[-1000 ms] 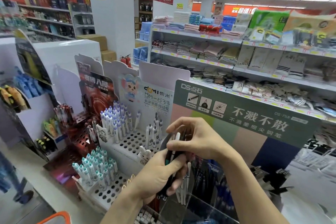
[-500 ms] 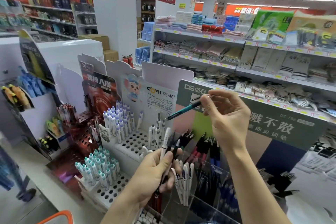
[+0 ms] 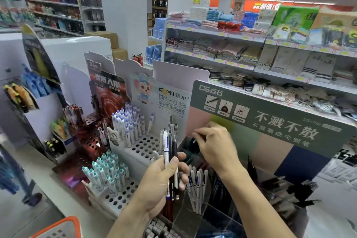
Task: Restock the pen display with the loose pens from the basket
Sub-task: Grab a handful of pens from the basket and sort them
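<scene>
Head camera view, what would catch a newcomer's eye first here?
Centre, the left hand grips a bunch of loose pens upright. Just right, the right hand lowers a dark pen into the clear display compartment, below the big green sign.

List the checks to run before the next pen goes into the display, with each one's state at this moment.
1. Left hand grips the spare pens: ok, thumb curled over an upright bundle.
2. Right hand has let go of its pen: not ok, fingertips pinch its top end.
3. That pen is seated in the clear bin: cannot tell, its lower part is hidden by dark pens.
4. Next pen matches a bin: ok for the white one, white pens stand in the bin below.
5. Basket in reach for more: ok, its orange rim shows at the lower left; contents cannot tell.
</scene>
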The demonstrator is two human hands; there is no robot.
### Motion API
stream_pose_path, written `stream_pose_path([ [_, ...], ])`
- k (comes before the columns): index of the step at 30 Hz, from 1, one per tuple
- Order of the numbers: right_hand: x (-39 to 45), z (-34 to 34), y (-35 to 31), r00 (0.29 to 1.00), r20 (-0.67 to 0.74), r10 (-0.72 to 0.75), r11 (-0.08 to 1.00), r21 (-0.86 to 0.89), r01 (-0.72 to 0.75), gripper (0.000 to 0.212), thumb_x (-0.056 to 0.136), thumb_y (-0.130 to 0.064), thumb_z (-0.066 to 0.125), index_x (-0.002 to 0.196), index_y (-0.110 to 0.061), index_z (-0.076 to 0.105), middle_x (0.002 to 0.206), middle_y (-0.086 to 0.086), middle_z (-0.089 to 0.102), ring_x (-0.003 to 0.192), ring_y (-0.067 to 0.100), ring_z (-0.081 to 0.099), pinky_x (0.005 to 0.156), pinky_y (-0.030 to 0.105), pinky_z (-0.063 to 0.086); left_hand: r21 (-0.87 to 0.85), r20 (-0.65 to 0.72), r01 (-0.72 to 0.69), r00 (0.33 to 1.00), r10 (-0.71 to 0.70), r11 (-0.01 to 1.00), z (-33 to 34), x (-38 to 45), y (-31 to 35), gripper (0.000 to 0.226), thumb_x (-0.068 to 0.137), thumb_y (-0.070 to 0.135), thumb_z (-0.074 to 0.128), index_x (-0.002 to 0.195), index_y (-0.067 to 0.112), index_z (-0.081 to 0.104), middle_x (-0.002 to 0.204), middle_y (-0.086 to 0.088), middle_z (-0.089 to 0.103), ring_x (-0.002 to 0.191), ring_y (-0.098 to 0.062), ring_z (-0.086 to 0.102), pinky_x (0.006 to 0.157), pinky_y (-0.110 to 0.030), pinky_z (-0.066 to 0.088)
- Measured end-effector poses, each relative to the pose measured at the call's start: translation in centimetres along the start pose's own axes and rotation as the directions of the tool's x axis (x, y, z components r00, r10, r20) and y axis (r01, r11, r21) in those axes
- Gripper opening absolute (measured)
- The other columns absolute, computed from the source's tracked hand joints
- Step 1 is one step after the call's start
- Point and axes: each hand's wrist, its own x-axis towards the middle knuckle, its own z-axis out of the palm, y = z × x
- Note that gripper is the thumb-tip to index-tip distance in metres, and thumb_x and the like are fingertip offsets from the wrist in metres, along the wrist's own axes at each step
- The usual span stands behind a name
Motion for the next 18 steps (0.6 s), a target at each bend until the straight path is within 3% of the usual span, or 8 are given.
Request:
stream_pose_path([
  [4, -0.4, -0.1, -1.3, 0.962, 0.251, 0.104, 0.978, -0.201, -0.054, 0.039, 0.107, -0.043, 0.045, 0.107, -0.02, 0.077, 0.093, 0.0, 0.048, 0.087, 0.027, 0.061, 0.071, 0.034, 0.046, 0.078, -0.001, -0.03, 1.0, 0.03, 0.997, 0.1, -0.2, 0.1, 0.032, 0.102, 0.022, 0.045, 0.125, 0.0, 0.052, 0.076, -0.013, 0.06, 0.049, -0.021, 0.054, 0.042, -0.026, 0.044],
  [6, -0.6, -0.2, -1.5, 0.973, 0.214, 0.086, 0.978, -0.206, -0.041, 0.037, 0.108, -0.043, 0.043, 0.112, -0.02, 0.072, 0.099, 0.001, 0.055, 0.093, 0.029, 0.063, 0.075, 0.037, 0.051, 0.08, 0.008, -0.024, 1.0, 0.023, 0.996, 0.1, -0.2, 0.0, 0.034, 0.102, 0.023, 0.045, 0.126, 0.001, 0.052, 0.075, -0.012, 0.059, 0.045, -0.018, 0.048, 0.039, -0.024, 0.039],
  [8, -1.2, -0.4, -1.4, 0.999, 0.036, 0.01, 0.999, -0.048, -0.008, 0.028, 0.107, -0.036, 0.049, 0.107, -0.018, 0.071, 0.098, -0.001, 0.062, 0.088, 0.026, 0.063, 0.074, 0.041, 0.052, 0.079, 0.02, -0.009, 1.0, 0.008, 0.997, 0.2, -0.2, -0.2, 0.036, 0.1, 0.024, 0.046, 0.127, 0.0, 0.051, 0.074, -0.011, 0.059, 0.042, -0.017, 0.043, 0.037, -0.022, 0.034],
  [10, -1.8, -0.8, -1.3, 0.997, -0.073, 0.008, 0.987, 0.163, 0.004, 0.021, 0.105, -0.031, 0.056, 0.1, -0.018, 0.072, 0.089, -0.008, 0.066, 0.079, 0.012, 0.062, 0.072, 0.034, 0.051, 0.088, 0.045, 0.004, 0.999, -0.008, 0.996, 0.3, -0.1, -0.3, 0.039, 0.098, 0.024, 0.047, 0.126, -0.003, 0.047, 0.076, -0.013, 0.059, 0.039, -0.016, 0.04, 0.037, -0.021, 0.031],
  [11, -2.1, -1.2, -1.3, 0.998, -0.052, 0.037, 0.956, 0.293, -0.021, 0.017, 0.103, -0.031, 0.06, 0.1, -0.019, 0.073, 0.084, -0.011, 0.068, 0.076, 0.006, 0.062, 0.07, 0.025, 0.05, 0.092, 0.067, 0.011, 0.998, -0.018, 0.996, 0.3, -0.1, -0.4, 0.039, 0.097, 0.024, 0.048, 0.124, -0.004, 0.045, 0.077, -0.014, 0.059, 0.038, -0.016, 0.039, 0.037, -0.021, 0.03],
  [13, -2.8, -1.9, -1.3, 0.985, 0.145, 0.091, 0.849, 0.506, -0.153, 0.012, 0.098, -0.029, 0.069, 0.105, -0.021, 0.073, 0.08, -0.009, 0.072, 0.072, 0.0, 0.064, 0.069, 0.016, 0.049, 0.094, 0.12, 0.033, 0.992, -0.045, 0.995, 0.4, -0.1, -0.3, 0.034, 0.097, 0.024, 0.049, 0.116, -0.004, 0.044, 0.081, -0.016, 0.058, 0.037, -0.016, 0.037, 0.038, -0.02, 0.029],
  [15, -3.5, -2.1, -0.9, 0.947, 0.304, 0.105, 0.781, 0.564, -0.268, 0.012, 0.094, -0.024, 0.074, 0.106, -0.021, 0.073, 0.084, -0.004, 0.076, 0.073, 0.007, 0.069, 0.071, 0.022, 0.055, 0.097, 0.17, 0.043, 0.984, -0.059, 0.994, 0.6, -0.2, -0.3, 0.023, 0.098, 0.023, 0.052, 0.107, 0.002, 0.045, 0.083, -0.017, 0.057, 0.038, -0.017, 0.037, 0.039, -0.021, 0.026],
  [18, -4.4, -2.2, -0.3, 0.923, 0.329, 0.199, 0.632, 0.676, -0.378, 0.01, 0.095, -0.011, 0.072, 0.105, -0.014, 0.074, 0.088, 0.008, 0.079, 0.074, 0.02, 0.072, 0.068, 0.029, 0.058, 0.141, 0.207, 0.031, 0.976, -0.061, 0.989, 0.9, -0.1, -0.6, 0.023, 0.093, 0.02, 0.056, 0.105, 0.002, 0.048, 0.071, -0.017, 0.059, 0.043, -0.021, 0.041, 0.042, -0.026, 0.031],
])
